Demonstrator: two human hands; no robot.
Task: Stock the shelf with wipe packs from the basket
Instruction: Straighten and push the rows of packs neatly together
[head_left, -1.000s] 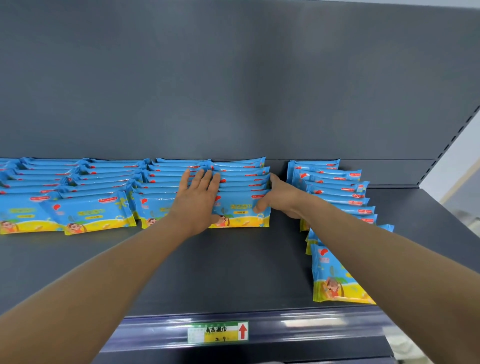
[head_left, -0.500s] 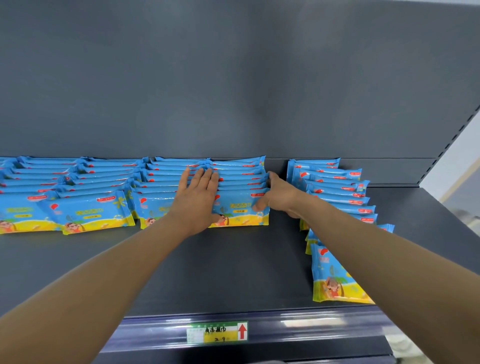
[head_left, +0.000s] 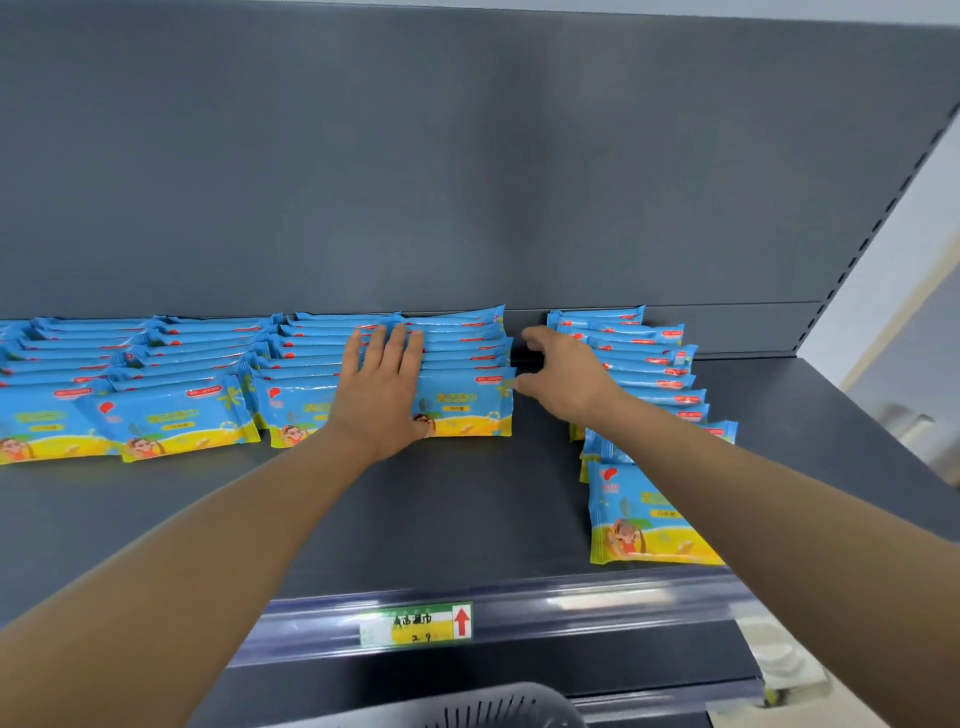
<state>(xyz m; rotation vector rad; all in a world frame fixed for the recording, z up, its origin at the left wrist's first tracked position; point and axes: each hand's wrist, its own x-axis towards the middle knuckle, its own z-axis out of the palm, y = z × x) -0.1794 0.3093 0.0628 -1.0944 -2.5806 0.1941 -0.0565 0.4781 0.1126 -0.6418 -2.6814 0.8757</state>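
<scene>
Blue and yellow wipe packs lie in overlapping rows on the dark grey shelf (head_left: 415, 514). My left hand (head_left: 382, 395) presses flat, fingers straight, on the middle row of packs (head_left: 467, 410). Just off that row's right end hovers my right hand (head_left: 566, 379), its fingers loosely curved and holding nothing. To the right runs another row of packs (head_left: 649, 353), slanting toward the front, with its front pack (head_left: 639, 514) near the shelf edge. Further rows (head_left: 171, 415) fill the left side. The dark basket rim (head_left: 483, 706) shows at the bottom; its contents are hidden.
A tall grey back panel (head_left: 467, 182) closes the shelf behind the rows. The front rail carries a green and yellow price label (head_left: 415, 623) with a red arrow. Bare shelf lies in front of the middle row and at the far right.
My right hand has come off the right end of the middle row and lifted slightly, fingers spreading. The left hand stays flat on the packs. The view has tilted down, showing the basket rim.
</scene>
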